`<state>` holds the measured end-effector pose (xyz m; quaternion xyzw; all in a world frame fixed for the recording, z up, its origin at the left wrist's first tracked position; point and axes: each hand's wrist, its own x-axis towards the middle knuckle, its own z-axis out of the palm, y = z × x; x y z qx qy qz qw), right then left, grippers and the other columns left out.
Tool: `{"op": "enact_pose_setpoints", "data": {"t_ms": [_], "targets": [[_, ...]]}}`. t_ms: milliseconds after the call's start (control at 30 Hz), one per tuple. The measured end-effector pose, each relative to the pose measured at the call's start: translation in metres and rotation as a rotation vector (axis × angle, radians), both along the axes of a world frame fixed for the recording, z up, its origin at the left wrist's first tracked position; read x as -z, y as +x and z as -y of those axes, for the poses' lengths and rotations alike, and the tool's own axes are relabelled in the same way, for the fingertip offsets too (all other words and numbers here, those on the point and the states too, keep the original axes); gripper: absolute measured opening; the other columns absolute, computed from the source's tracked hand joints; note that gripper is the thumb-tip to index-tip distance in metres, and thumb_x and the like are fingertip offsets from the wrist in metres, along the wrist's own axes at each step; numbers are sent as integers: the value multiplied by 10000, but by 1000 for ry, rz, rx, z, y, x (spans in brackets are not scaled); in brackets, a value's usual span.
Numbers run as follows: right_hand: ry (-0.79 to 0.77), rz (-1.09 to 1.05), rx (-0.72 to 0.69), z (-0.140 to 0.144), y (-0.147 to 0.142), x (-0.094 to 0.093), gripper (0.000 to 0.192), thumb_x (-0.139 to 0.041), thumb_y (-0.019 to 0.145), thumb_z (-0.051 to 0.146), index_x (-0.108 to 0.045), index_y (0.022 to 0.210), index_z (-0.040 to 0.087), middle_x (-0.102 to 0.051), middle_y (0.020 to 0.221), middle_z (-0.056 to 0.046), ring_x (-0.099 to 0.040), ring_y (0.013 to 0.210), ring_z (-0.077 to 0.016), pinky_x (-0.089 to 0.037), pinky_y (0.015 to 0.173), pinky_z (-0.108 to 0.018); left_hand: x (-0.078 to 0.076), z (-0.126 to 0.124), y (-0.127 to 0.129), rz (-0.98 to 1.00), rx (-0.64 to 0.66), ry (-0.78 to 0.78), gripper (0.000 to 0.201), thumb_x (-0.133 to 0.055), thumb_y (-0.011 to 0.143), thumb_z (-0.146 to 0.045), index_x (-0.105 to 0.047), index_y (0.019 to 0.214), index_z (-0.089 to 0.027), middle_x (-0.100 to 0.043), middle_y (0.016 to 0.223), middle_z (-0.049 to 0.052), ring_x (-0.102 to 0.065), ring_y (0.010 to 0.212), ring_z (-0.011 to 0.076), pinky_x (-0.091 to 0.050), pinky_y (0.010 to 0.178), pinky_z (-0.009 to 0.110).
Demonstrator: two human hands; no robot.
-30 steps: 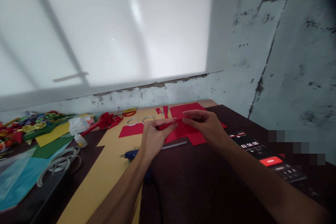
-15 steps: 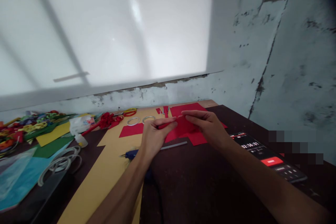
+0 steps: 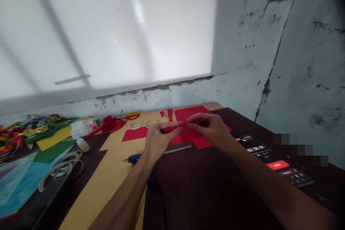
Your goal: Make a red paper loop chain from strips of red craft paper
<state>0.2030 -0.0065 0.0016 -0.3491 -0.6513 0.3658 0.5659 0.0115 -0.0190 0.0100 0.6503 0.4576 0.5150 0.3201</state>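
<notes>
Between my hands is a thin red strip of paper or felt [image 3: 184,124], held level above the table. My left hand [image 3: 159,139] pinches its left end with thumb and forefinger. At the other end, the thumb and fingertips of my right hand [image 3: 211,127] are closed on it. Red sheets [image 3: 202,143] lie under and behind the hands. Beside my left wrist rests a blue glue gun [image 3: 134,158], partly hidden by the forearm, with a grey glue stick [image 3: 178,149] pointing right.
Two silver rings [image 3: 136,125], yellow-handled scissors [image 3: 133,115] and a red ribbon flower [image 3: 110,124] lie toward the back. Coloured scraps [image 3: 44,125], a small bottle [image 3: 83,144] and a coiled cable [image 3: 61,169] are at left. A phone [image 3: 275,161] lies at right.
My right fingertips have come down slightly and curled more. The red piece, which showed a broader face, now appears as a narrow strip between the hands.
</notes>
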Motion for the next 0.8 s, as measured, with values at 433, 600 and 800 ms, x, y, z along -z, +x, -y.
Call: {"op": "enact_pose_setpoints", "data": {"t_ms": [433,600,800], "targets": [[18,59,-30,0,1,0,198,-743,755,355,-737,858,186,-720,815,-36,-652,746,-170,-517,680,-288,-2,-2,1,117,24,-57,237,-804,675,-342,-807,846,-178,-721,663,25,-572,566,124,-414,547,234],[27,54,33,-1,1,0,178,-736,751,334,-725,833,177,-716,809,-37,-652,750,-175,-519,688,-294,0,-4,0,150,58,-86,247,-796,693,-335,-801,878,-172,-754,734,51,-640,654,149,-465,610,242],[14,65,27,-2,2,2,165,-727,758,330,-711,828,182,-703,799,-28,-640,732,-166,-509,654,-275,-1,-3,1,188,87,-113,214,-803,688,-304,-798,857,-172,-776,823,68,-686,733,167,-508,693,255]]}}
